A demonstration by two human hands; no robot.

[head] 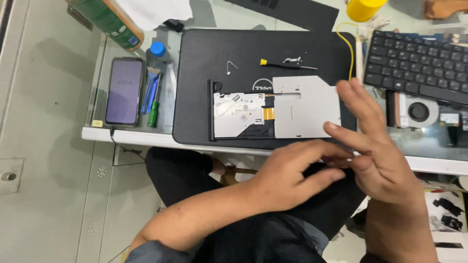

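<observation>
Both hands — left hand [287, 175], right hand [378, 156] — meet beside optical drive [278, 109].

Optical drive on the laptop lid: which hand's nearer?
Right. The right hand has fingers at the optical drive's right edge; the left hand sits below it, off the lid.

Silver optical drive [278, 109] lies flat on closed black laptop [204, 73], tray pulled out

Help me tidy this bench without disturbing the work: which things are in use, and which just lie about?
In use: left hand and right hand meeting at the table edge; optical drive; closed laptop beneath it; small screwdriver.

Lying about: phone, green screwdriver, keyboard, cooling fan, yellow container.
</observation>
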